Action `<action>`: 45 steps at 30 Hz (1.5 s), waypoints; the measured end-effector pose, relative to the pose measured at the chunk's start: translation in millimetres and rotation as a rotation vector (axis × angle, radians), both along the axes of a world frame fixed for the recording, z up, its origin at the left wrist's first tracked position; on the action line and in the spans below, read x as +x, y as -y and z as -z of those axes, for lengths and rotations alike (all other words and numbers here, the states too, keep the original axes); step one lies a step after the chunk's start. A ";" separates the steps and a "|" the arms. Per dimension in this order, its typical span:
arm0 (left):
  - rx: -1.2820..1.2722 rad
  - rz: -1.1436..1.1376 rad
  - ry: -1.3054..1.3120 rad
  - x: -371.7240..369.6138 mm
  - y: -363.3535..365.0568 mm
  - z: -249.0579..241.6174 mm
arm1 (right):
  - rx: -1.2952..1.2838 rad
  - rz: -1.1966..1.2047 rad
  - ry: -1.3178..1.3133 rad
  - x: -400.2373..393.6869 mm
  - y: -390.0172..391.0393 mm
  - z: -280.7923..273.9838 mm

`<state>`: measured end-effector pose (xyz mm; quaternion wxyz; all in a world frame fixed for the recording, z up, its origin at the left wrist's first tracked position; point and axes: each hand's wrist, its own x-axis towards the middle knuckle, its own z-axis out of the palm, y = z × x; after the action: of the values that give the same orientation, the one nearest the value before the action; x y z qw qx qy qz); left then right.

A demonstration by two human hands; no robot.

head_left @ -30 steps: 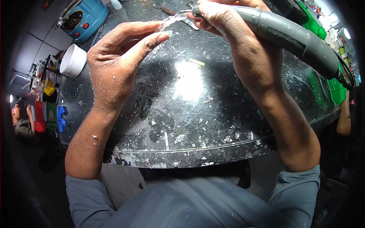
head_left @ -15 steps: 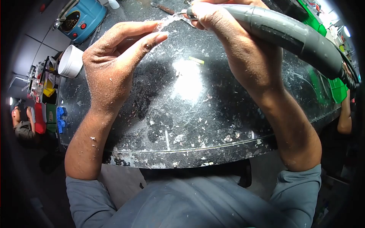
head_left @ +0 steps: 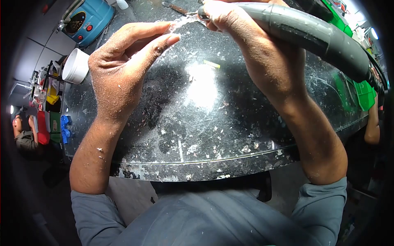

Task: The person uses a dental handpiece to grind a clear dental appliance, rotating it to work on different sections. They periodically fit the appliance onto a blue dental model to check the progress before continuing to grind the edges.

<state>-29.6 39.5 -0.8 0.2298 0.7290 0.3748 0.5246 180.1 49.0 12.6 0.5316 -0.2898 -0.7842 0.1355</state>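
Left hand (head_left: pixel 119 69) pinches clear piece (head_left: pixel 180 23); right hand (head_left: pixel 258 49) grips grey handpiece (head_left: pixel 299 30). Left of them, blue machine (head_left: pixel 91 20) bears lettering (partly legible, "TAI").

bare black tabletop (head_left: pixel 176 123) between the forearms, yellow-green stick (head_left: pixel 211 64) midway, white tub (head_left: pixel 75 66) flanking left

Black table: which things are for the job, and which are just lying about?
Seem part of the job:
clear piece, in left hand
grey tool, in right hand

Seem just lying about:
brown-handled tool
yellow stick
white tub
blue machine
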 end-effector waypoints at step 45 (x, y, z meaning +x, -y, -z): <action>-0.096 0.113 0.084 1.0 3.1 -0.8 | -1.036 -0.877 -0.645 24.1 2.5 -22.7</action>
<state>-28.6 36.4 -0.1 0.3092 0.7145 0.3476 0.5225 204.1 46.5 35.3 0.4277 -0.1096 -0.4692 0.7648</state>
